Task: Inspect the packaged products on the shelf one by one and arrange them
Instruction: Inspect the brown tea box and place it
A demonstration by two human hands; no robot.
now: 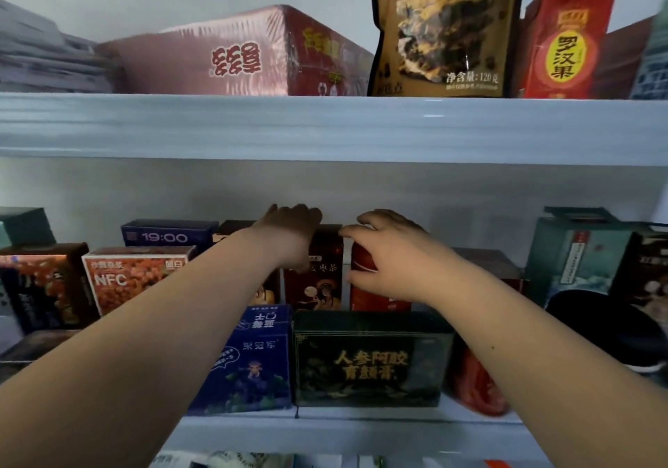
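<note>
Both my arms reach into the middle shelf [361, 415]. My left hand [294, 230] rests over the top of a dark red tea box [318, 279] in the back row, fingers curled over its far edge. My right hand [388, 250] wraps around a red cylindrical can [376, 296] just right of that box. In front stand a blue box [253, 362] and a dark green box with gold lettering [368, 362].
Orange NFC box [133, 279], a dark box [43, 287] and a navy "19:00" box [166, 236] stand to the left. A teal box [574, 254] and a black round lid [607, 326] sit right. On the upper shelf [325, 124]: pink wrapped carton [231, 55], brown snack pouch [444, 30], red box [564, 44].
</note>
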